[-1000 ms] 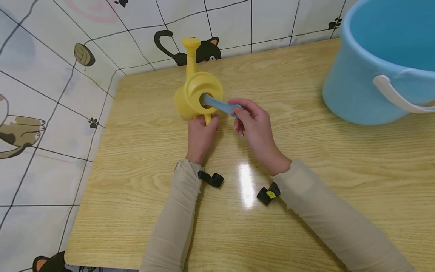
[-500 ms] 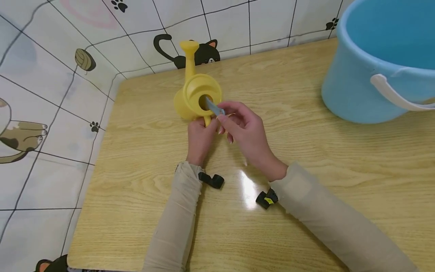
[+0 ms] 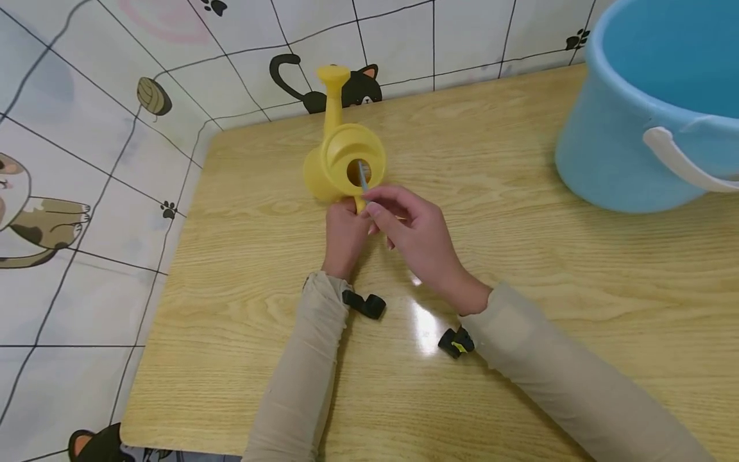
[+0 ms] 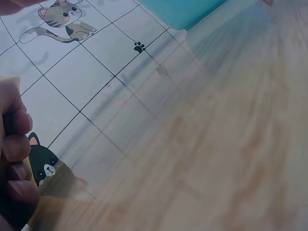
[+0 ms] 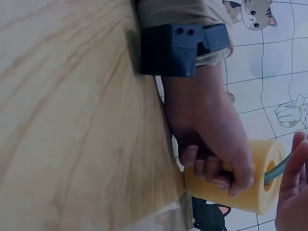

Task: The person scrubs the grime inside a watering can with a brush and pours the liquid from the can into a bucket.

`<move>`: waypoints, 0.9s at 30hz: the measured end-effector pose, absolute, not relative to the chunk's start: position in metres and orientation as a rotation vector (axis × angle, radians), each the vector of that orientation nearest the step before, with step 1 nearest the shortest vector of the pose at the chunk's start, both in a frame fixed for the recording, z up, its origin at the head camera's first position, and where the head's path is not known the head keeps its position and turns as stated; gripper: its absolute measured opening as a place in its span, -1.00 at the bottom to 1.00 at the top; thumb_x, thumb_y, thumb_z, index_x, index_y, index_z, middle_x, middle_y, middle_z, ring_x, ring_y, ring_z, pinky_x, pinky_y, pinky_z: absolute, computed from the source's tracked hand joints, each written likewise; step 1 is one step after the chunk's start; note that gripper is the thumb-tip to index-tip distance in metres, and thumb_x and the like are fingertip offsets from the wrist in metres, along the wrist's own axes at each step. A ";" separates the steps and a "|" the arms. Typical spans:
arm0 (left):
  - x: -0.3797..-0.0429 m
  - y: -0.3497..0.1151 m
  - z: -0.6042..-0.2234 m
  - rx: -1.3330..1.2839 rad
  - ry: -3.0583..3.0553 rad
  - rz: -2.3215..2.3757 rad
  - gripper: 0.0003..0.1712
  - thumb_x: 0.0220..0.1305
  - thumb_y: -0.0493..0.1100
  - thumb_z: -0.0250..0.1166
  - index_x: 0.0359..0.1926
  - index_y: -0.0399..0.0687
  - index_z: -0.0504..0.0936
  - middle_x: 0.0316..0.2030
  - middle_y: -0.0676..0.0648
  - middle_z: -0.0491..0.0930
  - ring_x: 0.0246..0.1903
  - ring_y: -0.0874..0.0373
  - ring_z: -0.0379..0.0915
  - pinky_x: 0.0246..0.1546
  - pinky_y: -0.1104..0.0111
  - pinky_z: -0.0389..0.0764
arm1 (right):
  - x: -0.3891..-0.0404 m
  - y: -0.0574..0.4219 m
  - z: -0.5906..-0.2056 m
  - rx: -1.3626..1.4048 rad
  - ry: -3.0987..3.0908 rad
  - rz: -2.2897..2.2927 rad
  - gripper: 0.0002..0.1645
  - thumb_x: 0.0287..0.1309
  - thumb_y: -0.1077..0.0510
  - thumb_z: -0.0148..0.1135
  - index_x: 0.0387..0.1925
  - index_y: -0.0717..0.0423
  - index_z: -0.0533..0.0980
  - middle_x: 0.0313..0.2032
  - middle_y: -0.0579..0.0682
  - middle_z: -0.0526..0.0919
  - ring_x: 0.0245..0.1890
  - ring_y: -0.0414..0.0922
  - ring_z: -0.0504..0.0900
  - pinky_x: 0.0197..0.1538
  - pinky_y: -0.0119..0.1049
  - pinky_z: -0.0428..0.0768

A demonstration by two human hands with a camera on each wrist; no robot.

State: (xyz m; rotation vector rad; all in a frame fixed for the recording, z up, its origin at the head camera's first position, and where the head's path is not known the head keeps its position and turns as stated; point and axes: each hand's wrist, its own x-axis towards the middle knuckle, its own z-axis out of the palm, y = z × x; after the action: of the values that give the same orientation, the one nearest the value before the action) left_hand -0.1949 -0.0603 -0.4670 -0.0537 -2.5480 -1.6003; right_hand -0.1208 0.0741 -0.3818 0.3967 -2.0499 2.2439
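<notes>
The fingers (image 5: 211,168) of the left hand (image 3: 345,234) are curled round the handle (image 3: 360,205) of a yellow watering can (image 3: 319,176), on the side of the can nearest the person. The thumb and forefinger of the right hand (image 3: 426,236) pinch the near end of a slim blue stick (image 3: 363,176); that hand is just beside the left one, in front of the can and a little to its right. The stick slants into the round hole in the can's top, and the shape of its far end is hard to make out inside.

The can stands roughly upright on a wood-grained worktop (image 3: 242,269), its spout (image 3: 333,109) pointing away from the person. Behind the can rises a white tiled wall (image 3: 467,42) printed with drawings; a black cat (image 3: 365,88) shows partly behind the spout. To the left of the can the wall carries a ball of yarn (image 3: 154,96) and a patched cat (image 3: 49,218).

Well apart to the right of the can is a large light-blue bucket (image 3: 612,154) with a white handle hanging at its side. Nearer the person than the can, beige sleeves (image 3: 300,366) cover both forearms, with a black device (image 3: 375,307) at each wrist.
</notes>
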 end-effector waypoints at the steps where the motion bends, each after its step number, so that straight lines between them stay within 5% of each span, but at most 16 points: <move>1: -0.195 -0.060 -0.467 -0.060 -2.544 -1.603 -0.76 0.04 -0.22 0.22 -0.69 -0.19 0.48 -0.81 0.06 0.21 -0.75 0.23 0.12 -0.75 0.42 0.13 | -0.121 0.074 -0.382 0.388 -2.069 2.239 -0.74 0.17 0.24 0.08 -0.12 0.28 0.46 -0.31 0.18 0.57 -0.45 -0.09 0.53 -0.56 -0.38 0.41; 12: -0.194 -0.059 -0.467 -0.008 -2.541 -1.647 -0.75 0.04 -0.16 0.25 -0.64 -0.22 0.54 -0.77 0.05 0.29 -0.70 0.22 0.19 -0.71 0.43 0.19 | -0.127 0.080 -0.384 0.398 -2.196 2.207 -0.73 0.23 0.23 -0.01 -0.05 0.22 0.43 -0.29 0.14 0.58 -0.42 -0.13 0.54 -0.55 -0.35 0.43; 27: -0.194 -0.060 -0.469 -0.048 -2.524 -1.601 -0.64 0.02 -0.21 0.19 -0.81 -0.16 0.31 -0.82 0.05 0.12 -0.77 0.21 0.05 -0.78 0.41 0.06 | -0.126 0.080 -0.385 0.475 -2.243 2.255 -0.72 0.25 0.24 -0.05 -0.04 0.23 0.42 -0.40 0.20 0.54 -0.56 -0.07 0.44 -0.58 -0.37 0.36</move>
State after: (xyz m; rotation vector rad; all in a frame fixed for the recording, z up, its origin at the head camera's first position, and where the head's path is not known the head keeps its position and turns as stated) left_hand -0.1942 -0.0600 -0.4692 -0.0476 -2.5238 -1.6007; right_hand -0.1262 0.0799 -0.3847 0.4747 -2.2434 2.2547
